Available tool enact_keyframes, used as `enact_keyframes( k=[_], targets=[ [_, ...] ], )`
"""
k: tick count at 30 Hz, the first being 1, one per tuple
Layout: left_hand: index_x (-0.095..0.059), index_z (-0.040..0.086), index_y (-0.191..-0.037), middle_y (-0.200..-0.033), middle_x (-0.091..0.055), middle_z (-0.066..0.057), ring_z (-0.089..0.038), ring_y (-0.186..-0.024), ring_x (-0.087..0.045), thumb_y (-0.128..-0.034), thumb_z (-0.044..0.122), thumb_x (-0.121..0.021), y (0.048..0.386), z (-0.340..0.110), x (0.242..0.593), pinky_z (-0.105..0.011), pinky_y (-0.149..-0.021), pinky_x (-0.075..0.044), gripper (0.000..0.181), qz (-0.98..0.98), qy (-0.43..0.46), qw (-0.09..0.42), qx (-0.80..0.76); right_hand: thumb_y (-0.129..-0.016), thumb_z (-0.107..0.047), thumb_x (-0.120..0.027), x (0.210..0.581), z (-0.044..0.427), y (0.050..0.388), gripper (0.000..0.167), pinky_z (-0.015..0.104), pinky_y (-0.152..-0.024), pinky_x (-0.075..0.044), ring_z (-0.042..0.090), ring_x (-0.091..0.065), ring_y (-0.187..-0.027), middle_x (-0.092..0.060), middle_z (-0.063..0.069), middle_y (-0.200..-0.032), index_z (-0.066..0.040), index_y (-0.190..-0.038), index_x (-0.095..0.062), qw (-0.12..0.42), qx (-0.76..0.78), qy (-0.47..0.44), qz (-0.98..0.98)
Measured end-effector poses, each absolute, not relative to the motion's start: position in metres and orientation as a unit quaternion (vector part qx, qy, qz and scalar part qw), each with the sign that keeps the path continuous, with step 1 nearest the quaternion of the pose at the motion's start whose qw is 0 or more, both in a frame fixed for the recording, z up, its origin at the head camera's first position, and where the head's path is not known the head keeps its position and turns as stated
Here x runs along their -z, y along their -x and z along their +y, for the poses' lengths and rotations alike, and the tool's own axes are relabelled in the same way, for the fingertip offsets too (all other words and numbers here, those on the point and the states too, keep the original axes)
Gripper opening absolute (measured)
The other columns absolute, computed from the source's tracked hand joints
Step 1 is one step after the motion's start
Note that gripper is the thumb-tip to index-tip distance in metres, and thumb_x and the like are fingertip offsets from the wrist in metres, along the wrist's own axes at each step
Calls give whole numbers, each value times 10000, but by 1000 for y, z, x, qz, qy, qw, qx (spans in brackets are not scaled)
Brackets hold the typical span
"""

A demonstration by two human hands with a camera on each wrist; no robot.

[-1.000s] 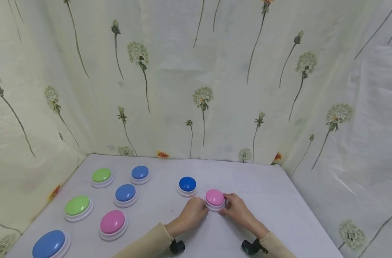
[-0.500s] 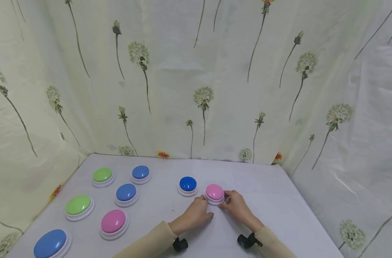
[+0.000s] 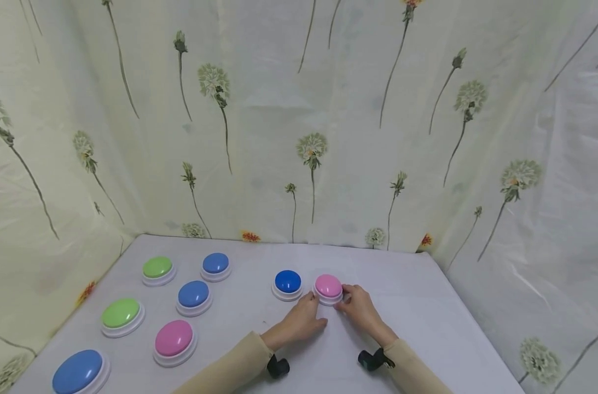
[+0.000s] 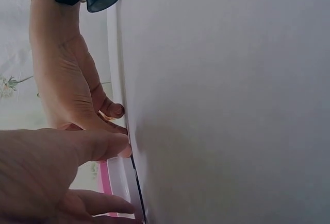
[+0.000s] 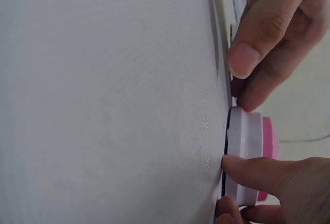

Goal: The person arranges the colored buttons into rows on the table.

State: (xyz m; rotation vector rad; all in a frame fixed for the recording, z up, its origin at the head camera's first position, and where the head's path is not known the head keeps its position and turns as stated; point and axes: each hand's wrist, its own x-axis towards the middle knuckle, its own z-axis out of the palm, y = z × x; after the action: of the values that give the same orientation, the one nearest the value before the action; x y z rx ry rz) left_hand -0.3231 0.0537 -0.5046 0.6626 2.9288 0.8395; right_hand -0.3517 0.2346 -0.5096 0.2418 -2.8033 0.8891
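In the head view, a small pink domed plastic button on a round white base [image 3: 328, 285] is seated on the white-covered bench [image 3: 402, 284]; at its nine o'clock, near but apart, a dark-blue domed button on a white base [image 3: 287, 280] is set. The pink one is met at about eight o'clock by the left grip [image 3: 300, 322] and near four o'clock by the right grip [image 3: 360, 310]. Alignment of the pair seems intended, so pressure is best kept light and even.

In the left wrist view, the left grip is seen spread, thumb parted from the fingers.

In the right wrist view, the base is pinched by the right grip, while on the far side only a left fingertip is rested, the thumb off it. Sliding flat is preferable to lifting, and the dome is best left unpressed.
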Motion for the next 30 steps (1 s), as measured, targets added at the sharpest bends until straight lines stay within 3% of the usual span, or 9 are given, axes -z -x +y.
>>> enact_keyframes(
  k=[12, 20, 30],
  targets=[
    [-432, -101, -1382, -1477, -384, -261, -323, -1377, -398, -853, 286, -733, 327, 55, 506, -400, -1075, -407, 721, 937, -211, 29, -277, -748, -99, -790, 510, 234, 357, 560, 312, -672, -515, 183, -575, -809, -639, 191, -1050, 113, -1225, -584, 88, -299, -76, -947],
    [-452, -96, -1370, -1432, -463, -236, -328, -1330, -462, -868, 234, -705, 324, 44, 504, -421, -1074, -412, 651, 918, -237, 31, -315, -729, -121, -801, 511, 235, 353, 618, 366, -722, -507, 232, -571, -858, -623, 214, -1078, 102, -1252, -557, 101, -304, -68, -945],
    [-605, 72, -1278, -1324, -599, -54, -180, -1225, -563, -914, 318, -648, 320, 9, 492, -314, -1009, -478, 441, 876, -343, 60, -334, -700, -69, -774, 502, 227, 328, 703, 241, -566, -450, 109, -539, -689, -476, 235, -1227, -30, -1347, -502, 139, -301, -71, -941]
  ],
)
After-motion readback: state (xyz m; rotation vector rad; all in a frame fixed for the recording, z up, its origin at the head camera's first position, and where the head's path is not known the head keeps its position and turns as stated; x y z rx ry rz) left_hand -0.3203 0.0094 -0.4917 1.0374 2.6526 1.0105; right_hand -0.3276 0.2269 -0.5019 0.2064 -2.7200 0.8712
